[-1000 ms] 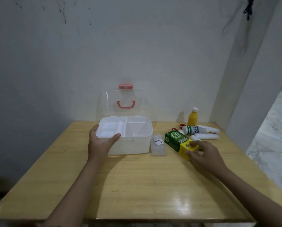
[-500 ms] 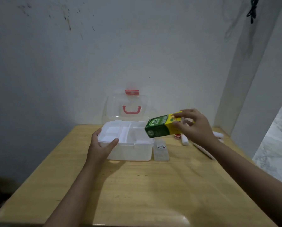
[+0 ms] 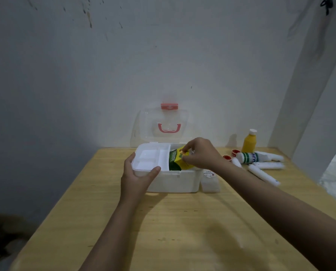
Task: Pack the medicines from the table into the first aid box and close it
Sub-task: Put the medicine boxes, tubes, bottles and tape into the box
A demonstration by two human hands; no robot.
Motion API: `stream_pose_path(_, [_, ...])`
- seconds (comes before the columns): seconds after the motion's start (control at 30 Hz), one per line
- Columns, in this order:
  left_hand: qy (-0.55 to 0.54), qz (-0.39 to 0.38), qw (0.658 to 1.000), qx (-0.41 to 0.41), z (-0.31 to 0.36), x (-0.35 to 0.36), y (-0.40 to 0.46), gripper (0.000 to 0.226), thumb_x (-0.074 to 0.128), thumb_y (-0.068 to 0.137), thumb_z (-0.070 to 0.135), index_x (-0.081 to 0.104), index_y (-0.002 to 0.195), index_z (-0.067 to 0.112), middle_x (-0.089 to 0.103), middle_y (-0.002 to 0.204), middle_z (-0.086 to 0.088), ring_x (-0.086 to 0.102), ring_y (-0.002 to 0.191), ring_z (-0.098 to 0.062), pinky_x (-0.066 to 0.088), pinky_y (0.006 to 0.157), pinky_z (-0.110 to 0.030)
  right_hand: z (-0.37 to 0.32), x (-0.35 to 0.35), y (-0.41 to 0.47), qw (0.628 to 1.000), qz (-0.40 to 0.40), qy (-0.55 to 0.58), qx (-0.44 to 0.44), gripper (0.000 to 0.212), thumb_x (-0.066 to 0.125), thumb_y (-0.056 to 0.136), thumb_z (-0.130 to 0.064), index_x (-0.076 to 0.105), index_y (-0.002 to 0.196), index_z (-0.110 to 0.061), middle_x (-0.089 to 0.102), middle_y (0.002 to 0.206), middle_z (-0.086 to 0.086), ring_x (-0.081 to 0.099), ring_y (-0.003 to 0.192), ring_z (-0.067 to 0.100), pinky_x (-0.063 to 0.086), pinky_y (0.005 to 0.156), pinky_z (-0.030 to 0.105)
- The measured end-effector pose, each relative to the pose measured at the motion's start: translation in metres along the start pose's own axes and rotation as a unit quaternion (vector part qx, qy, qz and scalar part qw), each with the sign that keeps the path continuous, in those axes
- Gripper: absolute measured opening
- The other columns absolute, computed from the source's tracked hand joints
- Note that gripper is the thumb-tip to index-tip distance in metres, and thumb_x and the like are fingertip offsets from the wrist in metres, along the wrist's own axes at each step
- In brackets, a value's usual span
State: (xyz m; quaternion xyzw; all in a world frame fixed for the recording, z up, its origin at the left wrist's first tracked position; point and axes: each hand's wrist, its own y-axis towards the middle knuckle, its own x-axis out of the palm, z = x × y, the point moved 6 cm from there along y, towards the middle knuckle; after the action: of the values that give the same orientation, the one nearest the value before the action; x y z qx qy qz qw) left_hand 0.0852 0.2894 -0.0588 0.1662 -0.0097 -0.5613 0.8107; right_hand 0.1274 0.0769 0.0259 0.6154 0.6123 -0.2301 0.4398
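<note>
On the wooden table (image 3: 182, 231): first aid box (image 3: 171, 180), lid up; left hand (image 3: 136, 179) grips its front-left corner; right hand (image 3: 201, 153) pinches green-yellow carton (image 3: 177, 158), tilted inside right compartment.

Both bare forearms reach forward from the bottom edge. The left hand (image 3: 136, 178) is set at the near left corner of the first aid box (image 3: 171, 179), thumb hooked over the front rim and fingers wrapped round the left side, wrist straight. The right arm comes in from the lower right and angles toward the middle; the right hand (image 3: 201, 153) is palm down, wrist bent, its fingertips (image 3: 184, 157) and thumb pinching the upper end of the green and yellow carton (image 3: 176, 160)
</note>
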Motion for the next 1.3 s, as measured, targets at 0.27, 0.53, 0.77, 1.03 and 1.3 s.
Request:
stream_pose_path(0.27, [-0.007, -0.004, 1.0, 0.005, -0.004, 0.001, 0.001, 0.089, 0.081, 0.063, 0.047, 0.031, 0.136, 0.035, 0.041, 0.122, 0.012, 0.045, 0.112, -0.013, 0.052, 0.076, -0.023, -0.008, 0.021, 0.012, 0.994, -0.08, -0.068, 0.037, 0.027, 0.078, 0.07, -0.019, 0.074, 0.095, -0.009, 0.066, 0.097, 0.006, 0.052, 0.077, 0.013, 0.039, 0.055, 0.021])
stream_pose_path(0.53, [-0.003, 0.0, 1.0, 0.011, -0.006, 0.0, 0.001, 0.09, 0.081, 0.063, 0.048, 0.032, 0.136, 0.034, 0.042, 0.122, 0.011, 0.045, 0.113, -0.014, 0.054, 0.083, -0.031, -0.008, 0.053, 0.02, 0.982, -0.127, -0.13, 0.057, 0.022, 0.073, 0.074, -0.016, 0.073, 0.094, -0.006, 0.072, 0.099, 0.009, 0.061, 0.084, 0.019, 0.039, 0.055, 0.02])
stream_pose_path(0.77, [-0.011, 0.009, 1.0, 0.017, 0.003, 0.0, -0.002, 0.085, 0.081, 0.066, 0.039, 0.035, 0.137, 0.028, 0.042, 0.122, 0.012, 0.043, 0.111, -0.01, 0.044, 0.075, -0.017, -0.004, 0.028, 0.016, 0.998, -0.041, 0.006, 0.051, 0.026, 0.074, 0.073, -0.015, 0.071, 0.098, -0.007, 0.068, 0.1, 0.009, 0.065, 0.088, 0.021, 0.051, 0.074, 0.027])
stream_pose_path(1.03, [-0.012, 0.015, 1.0, 0.005, 0.005, -0.001, -0.005, 0.08, 0.08, 0.069, 0.037, 0.036, 0.136, 0.028, 0.042, 0.122, 0.011, 0.044, 0.11, -0.014, 0.047, 0.09, -0.033, 0.063, -0.054, -0.047, 0.987, 0.154, 0.031, 0.023, 0.018, 0.065, 0.08, -0.013, 0.07, 0.095, -0.005, 0.072, 0.094, 0.009, 0.06, 0.076, 0.014, 0.043, 0.072, 0.023])
stream_pose_path(1.3, [-0.015, 0.014, 1.0, 0.009, 0.004, 0.001, -0.004, 0.081, 0.08, 0.07, 0.035, 0.036, 0.137, 0.025, 0.046, 0.132, 0.003, 0.047, 0.116, -0.019, 0.048, 0.088, -0.033, 0.221, -0.064, -0.1, 0.96, 0.154, -0.099, 0.213, 0.038, 0.065, 0.079, -0.033, 0.063, 0.113, -0.018, 0.056, 0.127, 0.013, 0.045, 0.117, 0.035, 0.045, 0.087, 0.044])
